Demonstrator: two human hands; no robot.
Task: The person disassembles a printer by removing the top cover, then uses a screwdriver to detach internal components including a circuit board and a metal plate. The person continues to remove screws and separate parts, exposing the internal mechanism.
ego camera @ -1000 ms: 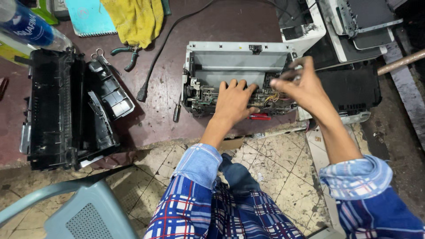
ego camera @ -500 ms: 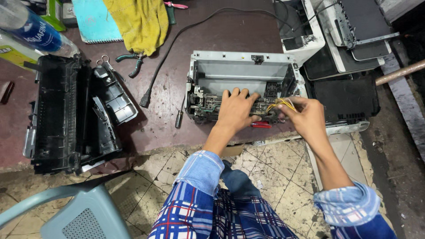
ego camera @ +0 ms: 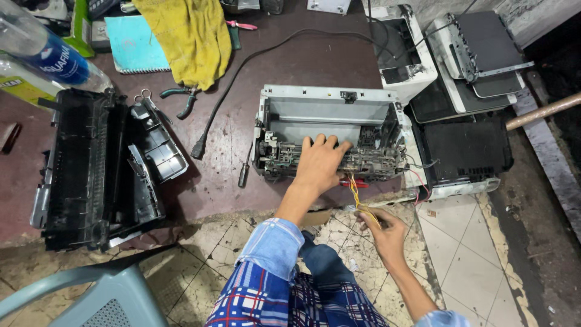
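One dark reddish surface [ego camera: 315,66], carrying nearly everything. Two black casings: one [ego camera: 85,175] at the left edge, one [ego camera: 466,151] at the right edge. Two white printer shells [ego camera: 402,51] stacked toward the far right corner. One opened printer [ego camera: 330,130], grey inside, near the front edge at middle. One yellow cloth [ego camera: 193,36] at the far edge, beside one teal notebook [ego camera: 136,45]. One clear bottle [ego camera: 45,54] with a blue label band, far left corner. One pliers [ego camera: 181,100]. Left hand [ego camera: 318,163] flat, fingers spread, pressed on the printer's mechanism. Right hand [ego camera: 381,233] below the front edge, pinched shut on yellow wires [ego camera: 357,197] running up to the printer.
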